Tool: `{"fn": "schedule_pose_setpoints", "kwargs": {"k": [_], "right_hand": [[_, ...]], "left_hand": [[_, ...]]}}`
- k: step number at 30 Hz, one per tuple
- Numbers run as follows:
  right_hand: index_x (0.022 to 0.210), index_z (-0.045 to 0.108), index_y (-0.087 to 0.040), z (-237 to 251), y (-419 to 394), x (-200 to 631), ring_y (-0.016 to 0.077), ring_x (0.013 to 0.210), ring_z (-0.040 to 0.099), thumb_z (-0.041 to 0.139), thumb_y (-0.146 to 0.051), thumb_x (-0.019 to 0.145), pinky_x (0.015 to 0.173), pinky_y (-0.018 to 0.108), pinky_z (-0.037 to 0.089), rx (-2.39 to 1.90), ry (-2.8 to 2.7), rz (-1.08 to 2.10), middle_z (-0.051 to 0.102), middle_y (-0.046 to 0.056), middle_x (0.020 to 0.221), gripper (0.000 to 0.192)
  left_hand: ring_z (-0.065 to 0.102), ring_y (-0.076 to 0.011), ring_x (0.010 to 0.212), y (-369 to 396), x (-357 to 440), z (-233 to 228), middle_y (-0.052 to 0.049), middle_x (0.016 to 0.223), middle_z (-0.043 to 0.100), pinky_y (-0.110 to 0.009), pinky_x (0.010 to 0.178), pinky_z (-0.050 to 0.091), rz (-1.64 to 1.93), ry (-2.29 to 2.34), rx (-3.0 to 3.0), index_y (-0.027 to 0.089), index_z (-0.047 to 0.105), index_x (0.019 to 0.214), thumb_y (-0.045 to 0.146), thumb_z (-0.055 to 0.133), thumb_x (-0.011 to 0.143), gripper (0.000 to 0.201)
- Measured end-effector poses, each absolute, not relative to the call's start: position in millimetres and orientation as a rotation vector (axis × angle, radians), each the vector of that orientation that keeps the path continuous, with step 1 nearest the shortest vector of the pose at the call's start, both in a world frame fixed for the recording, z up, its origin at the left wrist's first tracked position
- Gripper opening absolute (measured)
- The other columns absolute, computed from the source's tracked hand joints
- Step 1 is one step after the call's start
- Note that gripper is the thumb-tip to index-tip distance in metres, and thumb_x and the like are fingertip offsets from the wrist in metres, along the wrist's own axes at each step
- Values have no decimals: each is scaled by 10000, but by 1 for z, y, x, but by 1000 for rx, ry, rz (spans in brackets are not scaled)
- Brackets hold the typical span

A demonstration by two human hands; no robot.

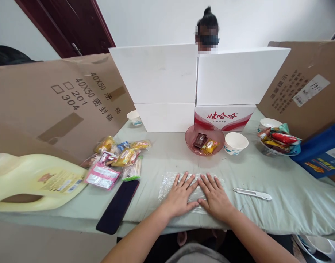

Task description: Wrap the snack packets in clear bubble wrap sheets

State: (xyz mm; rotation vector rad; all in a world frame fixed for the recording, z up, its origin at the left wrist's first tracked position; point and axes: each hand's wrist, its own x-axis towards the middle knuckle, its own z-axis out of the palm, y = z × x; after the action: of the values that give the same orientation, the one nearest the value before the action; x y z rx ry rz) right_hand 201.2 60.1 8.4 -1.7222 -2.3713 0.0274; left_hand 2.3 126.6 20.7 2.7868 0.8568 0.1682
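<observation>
Two hands lie flat, side by side, on a clear plastic sheet (167, 186) at the near edge of the desk (279, 197). The left hand (180, 197) and the right hand (215, 197) both have their fingers spread and stretched out, palms down, gripping nothing; their thumbs nearly meet over the middle of the sheet. The sheet is see-through and crinkled, with a faint shine, and the pale green cloth shows through it. Its long axis runs left to right, along the desk's near edge, and it reaches a little past the hands on either side.

Just to the right of the right hand, apart from it, lies a white utility knife (252, 194), its length running left to right too. To the left of the left hand a dark phone (118, 206) lies slantwise, its near end over the desk's edge. Further left a pale yellow jug (33, 180) rests on its side. Beyond the phone is a heap of snack packets (115, 160).

Further back, past the sheet, a pink bowl (204, 140) holds a few wrapped sweets, with a white paper bowl (235, 142) just beside it on the right. Behind these stand white boxes (156, 73) and brown cardboard (47, 98), and a person's head shows above them.
</observation>
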Motion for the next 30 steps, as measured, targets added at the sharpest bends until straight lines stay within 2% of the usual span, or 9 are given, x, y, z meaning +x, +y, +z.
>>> {"fn": "schedule_pose_setpoints", "kwargs": {"k": [5, 10, 15, 19, 24, 30], "right_hand": [[1493, 306, -192, 0, 52, 214, 371, 1446, 102, 437, -636, 867, 1121, 597, 148, -1949, -2251, 63, 258, 108, 1563, 779], [1477, 339, -185, 11, 40, 232, 351, 1450, 116, 483, -596, 867, 1130, 589, 169, -1869, -2269, 107, 281, 133, 1550, 750], [1363, 505, -230, 25, 11, 255, 303, 1407, 286, 588, -503, 849, 1123, 495, 299, -1555, -2391, 340, 448, 106, 1460, 588], [1190, 624, -249, 29, -7, 267, 262, 1315, 440, 538, -340, 915, 1067, 449, 398, -1513, -2345, 421, 587, 79, 1319, 303], [1075, 644, -256, 28, -13, 267, 222, 1204, 544, 481, -232, 935, 1021, 409, 442, -1473, -2204, 436, 668, 58, 1175, 215], [983, 596, -220, 29, 19, 260, 207, 871, 660, 352, -356, 958, 784, 345, 503, -1816, -1855, 475, 696, 73, 960, 281]], "left_hand": [[132, -358, 1455, 136, -31, 12, -95, 1582, 217, -600, 1141, 119, 158, 1122, 2762, 291, 277, 1496, 650, 565, 816, 821], [169, -379, 1441, 137, -84, 22, -145, 1555, 273, -602, 1122, 200, 297, 1380, 2725, 214, 365, 1463, 521, 532, 880, 680], [383, -317, 1353, 113, -107, 48, -105, 1352, 545, -481, 1109, 363, 363, 881, 2753, 209, 610, 1188, 254, 593, 823, 368], [523, -248, 1247, 107, -114, 45, -75, 1169, 661, -418, 1053, 459, 424, 770, 2723, 211, 654, 1033, 83, 492, 835, 286], [583, -228, 1169, 113, -115, 40, -74, 1082, 687, -394, 1014, 485, 488, 828, 2606, 206, 653, 935, 102, 440, 871, 246], [660, -182, 829, 136, -88, 49, -44, 912, 684, -299, 783, 515, 478, 1331, 2435, 213, 586, 956, 223, 378, 936, 209]]}}
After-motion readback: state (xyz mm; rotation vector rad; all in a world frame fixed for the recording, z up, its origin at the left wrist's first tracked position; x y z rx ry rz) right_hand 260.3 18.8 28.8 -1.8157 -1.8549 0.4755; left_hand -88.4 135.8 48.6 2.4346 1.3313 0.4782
